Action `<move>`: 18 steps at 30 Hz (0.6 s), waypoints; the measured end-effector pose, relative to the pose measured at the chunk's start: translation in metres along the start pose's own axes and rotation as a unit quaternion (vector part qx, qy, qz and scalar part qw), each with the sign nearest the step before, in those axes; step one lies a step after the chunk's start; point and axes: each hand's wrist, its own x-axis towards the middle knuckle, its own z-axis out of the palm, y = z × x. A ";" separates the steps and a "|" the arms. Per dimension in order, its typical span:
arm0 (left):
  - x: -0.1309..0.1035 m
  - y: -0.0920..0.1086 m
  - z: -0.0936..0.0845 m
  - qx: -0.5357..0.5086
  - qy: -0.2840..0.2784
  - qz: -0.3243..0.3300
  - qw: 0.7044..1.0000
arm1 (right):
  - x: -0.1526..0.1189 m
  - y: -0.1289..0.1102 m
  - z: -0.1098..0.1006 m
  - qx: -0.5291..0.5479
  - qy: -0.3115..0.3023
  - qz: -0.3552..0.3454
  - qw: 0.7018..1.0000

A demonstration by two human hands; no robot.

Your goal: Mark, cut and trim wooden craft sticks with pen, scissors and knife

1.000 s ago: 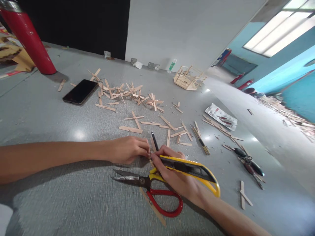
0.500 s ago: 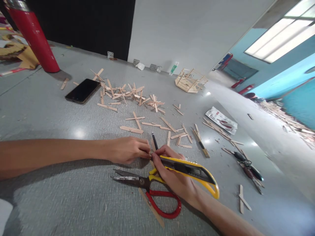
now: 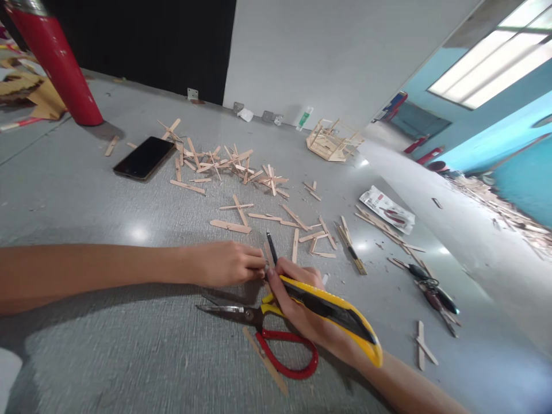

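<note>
My right hand is closed around a yellow and black utility knife, its handle pointing down to the right; the blade tip is hidden by the fingers. Fingertips of my left hand are pinched together right beside the knife's front end, on a wooden craft stick that is mostly covered. A black pen-like rod lies just beyond the fingers. Below the hands, scissors with one red and one yellow handle lie on the grey table, over another craft stick.
Loose and crossed craft sticks are scattered beyond my hands. A phone and a red bottle are at left. At the back stands a stick-built frame. A white packet and dark-handled tools lie at right.
The utility knife has rolled and tilted in my right hand, its rear end now lower. My left hand stays almost in place, still pinched.
</note>
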 end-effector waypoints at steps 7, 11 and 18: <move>0.003 0.008 0.000 0.054 -0.015 -0.006 0.998 | 0.004 -0.003 -0.006 -0.008 -0.030 -0.005 1.000; 0.003 0.008 -0.001 0.063 -0.030 -0.009 0.998 | 0.005 0.001 -0.008 0.008 -0.059 0.028 0.998; -0.002 0.002 -0.005 -0.031 -0.029 -0.018 0.999 | 0.010 0.015 -0.013 0.065 -0.102 0.053 0.991</move>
